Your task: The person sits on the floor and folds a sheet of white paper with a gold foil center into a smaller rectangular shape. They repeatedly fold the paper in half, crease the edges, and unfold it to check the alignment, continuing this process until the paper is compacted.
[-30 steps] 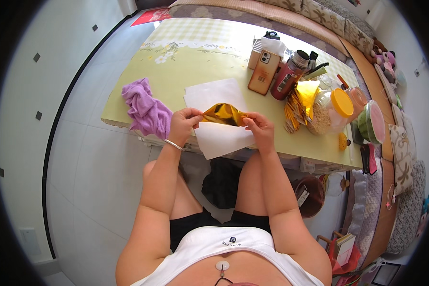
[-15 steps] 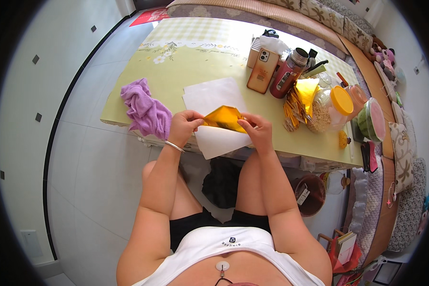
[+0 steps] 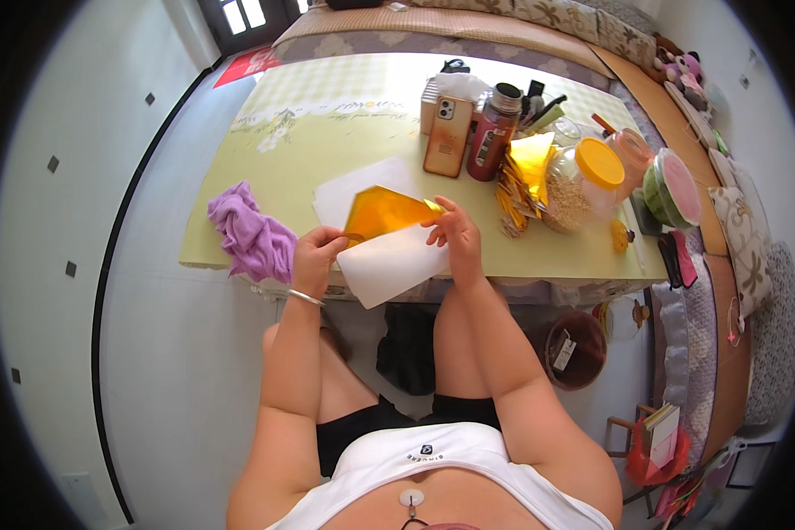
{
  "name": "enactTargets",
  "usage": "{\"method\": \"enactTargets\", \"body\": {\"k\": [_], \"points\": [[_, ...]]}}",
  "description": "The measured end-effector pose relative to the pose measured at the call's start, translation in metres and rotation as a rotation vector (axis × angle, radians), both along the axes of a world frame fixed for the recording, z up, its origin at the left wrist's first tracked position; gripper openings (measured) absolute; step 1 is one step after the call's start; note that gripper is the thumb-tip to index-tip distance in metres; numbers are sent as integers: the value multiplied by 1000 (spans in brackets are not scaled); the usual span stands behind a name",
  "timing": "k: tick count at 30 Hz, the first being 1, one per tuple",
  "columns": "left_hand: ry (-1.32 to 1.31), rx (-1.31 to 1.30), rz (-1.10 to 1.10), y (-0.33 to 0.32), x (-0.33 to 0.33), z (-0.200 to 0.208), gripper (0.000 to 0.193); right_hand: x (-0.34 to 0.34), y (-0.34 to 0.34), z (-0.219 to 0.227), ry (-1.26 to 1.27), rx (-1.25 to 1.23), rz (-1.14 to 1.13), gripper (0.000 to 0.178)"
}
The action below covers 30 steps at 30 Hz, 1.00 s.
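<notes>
My left hand (image 3: pixel 320 256) pinches the left end of a folded, shiny gold foil sheet (image 3: pixel 387 210) between thumb and fingers. My right hand (image 3: pixel 456 231) is at the foil's right corner, its fingers bent but spread apart; whether a fingertip touches that corner is hard to make out. White paper (image 3: pixel 393 265) lies under the foil and juts over the table's near edge, and more of it shows behind the foil. To the left, a crumpled purple towel (image 3: pixel 252 231) drapes over the table's edge.
On the table's right stand a phone (image 3: pixel 448 137), a dark red bottle (image 3: pixel 493 132), a bundle of folded gold pieces (image 3: pixel 528 181), a yellow-lidded jar (image 3: pixel 567 199) and a covered watermelon half (image 3: pixel 667 190). A brown bin (image 3: pixel 576 349) stands on the floor by my right knee.
My right hand has loosened from the foil's right side and spread its fingers. The foil has swung up flatter, showing more of its face. The whole view has shifted slightly.
</notes>
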<state>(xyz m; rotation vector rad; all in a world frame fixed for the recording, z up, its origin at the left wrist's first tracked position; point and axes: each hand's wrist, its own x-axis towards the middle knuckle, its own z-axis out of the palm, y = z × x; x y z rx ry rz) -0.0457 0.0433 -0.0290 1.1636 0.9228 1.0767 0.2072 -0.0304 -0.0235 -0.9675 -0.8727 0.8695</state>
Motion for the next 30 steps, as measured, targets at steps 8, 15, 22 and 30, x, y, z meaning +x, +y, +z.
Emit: {"method": "enactTargets", "body": {"k": [8,15,22,30], "points": [[-281,-335,-194,-50,91,64,10,-7,9,-26,-959,-176,-308,27],[-252,-444,-356,-59,218,103,7,7,7,-41,-713,-181,-233,19],[-200,-481,-210,-41,290,102,10,8,8,-46,-597,-165,-181,18],[161,-173,-225,-40,277,99,25,4,15,-57,-132,-86,-85,16]]}}
